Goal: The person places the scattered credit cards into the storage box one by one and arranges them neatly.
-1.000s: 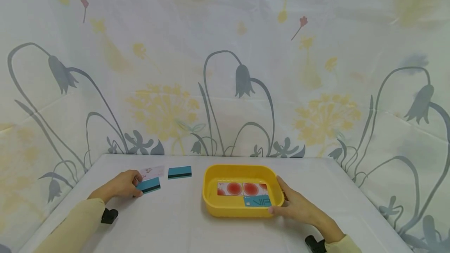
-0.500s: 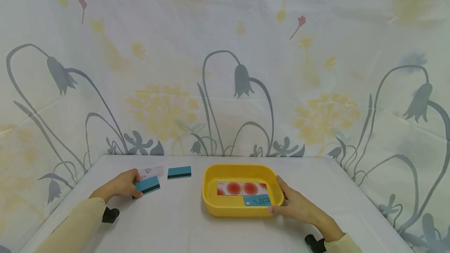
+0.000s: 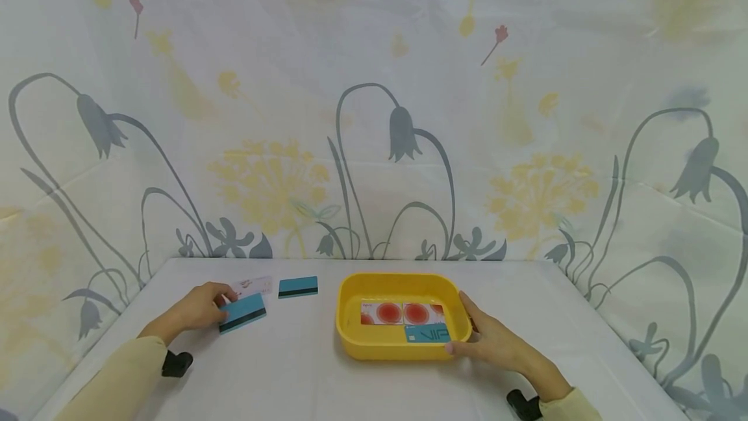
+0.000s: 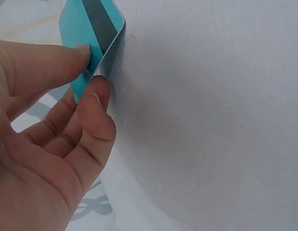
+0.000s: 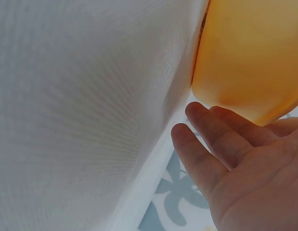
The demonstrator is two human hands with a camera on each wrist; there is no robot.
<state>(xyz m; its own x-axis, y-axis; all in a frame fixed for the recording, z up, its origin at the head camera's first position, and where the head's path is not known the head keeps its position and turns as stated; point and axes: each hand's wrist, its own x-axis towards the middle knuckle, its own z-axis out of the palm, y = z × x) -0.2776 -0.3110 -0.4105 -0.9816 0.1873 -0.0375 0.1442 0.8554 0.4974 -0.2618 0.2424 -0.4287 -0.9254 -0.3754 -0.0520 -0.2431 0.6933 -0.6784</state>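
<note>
My left hand (image 3: 201, 306) pinches a teal card (image 3: 242, 314) with a black stripe between thumb and fingers. In the left wrist view the teal card (image 4: 86, 29) tilts up from the white cloth, with the thumb on its striped face. Around the right end of a yellow plastic tray (image 3: 386, 352), my right hand (image 3: 493, 340) has its thumb at the near rim and its fingers along the side. In the right wrist view several fingers extend fairly straight beside the tray (image 5: 245, 57); the thumb is hidden there.
Behind the left hand lies a pale pink patterned card (image 3: 254, 286), partly covered. Another teal striped card (image 3: 298, 287) lies to its right. Inside the tray are two red-and-white cards (image 3: 380, 314) and a teal VIP card (image 3: 426, 333). A flower-printed curtain (image 3: 374, 148) hangs behind.
The left hand has drawn back slightly to the left, and the teal card's near-left corner now shows more. The right hand and the tray stay in place.
</note>
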